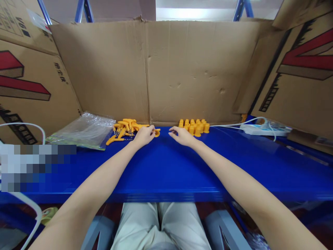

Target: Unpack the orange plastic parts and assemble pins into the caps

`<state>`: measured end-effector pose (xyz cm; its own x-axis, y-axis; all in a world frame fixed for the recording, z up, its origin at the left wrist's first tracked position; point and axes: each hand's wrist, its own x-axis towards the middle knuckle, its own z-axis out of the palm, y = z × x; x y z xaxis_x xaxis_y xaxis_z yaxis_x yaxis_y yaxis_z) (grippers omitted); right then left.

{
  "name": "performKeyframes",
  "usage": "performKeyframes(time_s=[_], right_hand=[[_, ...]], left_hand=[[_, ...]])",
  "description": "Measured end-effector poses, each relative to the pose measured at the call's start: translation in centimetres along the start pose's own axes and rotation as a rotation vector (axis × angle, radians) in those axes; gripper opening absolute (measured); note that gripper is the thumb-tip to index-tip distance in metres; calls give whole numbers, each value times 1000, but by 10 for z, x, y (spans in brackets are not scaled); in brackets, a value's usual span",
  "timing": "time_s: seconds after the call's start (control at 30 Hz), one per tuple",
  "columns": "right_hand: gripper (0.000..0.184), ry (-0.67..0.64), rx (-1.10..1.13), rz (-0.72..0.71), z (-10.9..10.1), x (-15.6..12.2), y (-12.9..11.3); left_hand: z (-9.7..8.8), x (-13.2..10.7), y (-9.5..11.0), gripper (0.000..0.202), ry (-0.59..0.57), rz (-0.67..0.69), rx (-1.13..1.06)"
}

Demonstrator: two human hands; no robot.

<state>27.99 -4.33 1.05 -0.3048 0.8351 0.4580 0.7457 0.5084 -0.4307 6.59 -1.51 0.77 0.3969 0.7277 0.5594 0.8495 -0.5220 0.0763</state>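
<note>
My left hand (145, 135) is closed, thumb and fingers pinched on a small yellow piece with a rounded end (157, 133) that pokes out to the right. Behind and left of that hand lies a loose pile of yellow curved handles (127, 124), with dark, twisted metal parts among them. My right hand (182, 135) hovers a short way to the right, fingers apart and curled, with nothing visible in them. Just beyond it, several yellow cup-shaped pieces (198, 129) stand in rows; the hand partly hides the nearest left ones.
A clear plastic bag (83, 130) lies on the blue table (166, 166) at the left. Cardboard walls (195, 69) close off the back and sides. At the right rear sits a white power strip (264, 130) with cables. A blurred patch covers the left edge.
</note>
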Motion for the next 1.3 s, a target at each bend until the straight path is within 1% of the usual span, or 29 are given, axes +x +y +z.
performKeyframes(time_s=[0.03,0.1,0.2,0.27,0.33,0.4,0.43,0.5,0.57,0.63,0.7,0.8,0.87,1.0,1.1,1.2,1.3], right_hand=[[20,-20,97,3,3,1,-1],[26,-59,293,43,6,2,-6],[38,-80,559,181,6,3,-15],[40,-65,709,247,3,3,-20],[39,-44,828,273,1,3,-23],[33,-22,892,293,0,3,-24],[29,-10,900,304,-1,2,-23],[21,9,889,320,-3,2,-24],[17,14,876,309,-5,1,-25],[15,-9,874,281,-7,-1,-28],[15,-46,855,240,-8,-2,-31],[20,-100,728,137,-7,-2,-33],[24,-100,551,34,-6,-1,-31],[25,-11,40,-159,-7,-3,-24],[26,38,-293,-239,-13,-6,-24],[22,118,-519,-283,-20,-9,-27],[22,193,-609,-333,-25,-9,-26]], left_hand=[[-2,0,4,15,41,6,-13],[-6,0,15,15,118,44,-28],[-11,-2,33,18,184,171,-19],[-14,-4,43,21,191,284,-31],[-17,-6,48,23,176,385,-51],[-19,-7,49,25,155,445,-52],[-19,-7,48,27,149,454,-40],[-20,-6,42,30,160,418,6],[-22,-4,33,30,191,331,60],[-24,-2,23,29,215,225,104],[-26,-1,13,31,206,139,124],[-28,0,5,41,155,70,124],[-29,0,5,45,120,48,134],[-31,-1,10,44,77,28,175],[-33,-2,14,44,53,-2,182],[-34,-2,19,44,54,-24,155],[-36,-3,23,44,43,-19,115]])
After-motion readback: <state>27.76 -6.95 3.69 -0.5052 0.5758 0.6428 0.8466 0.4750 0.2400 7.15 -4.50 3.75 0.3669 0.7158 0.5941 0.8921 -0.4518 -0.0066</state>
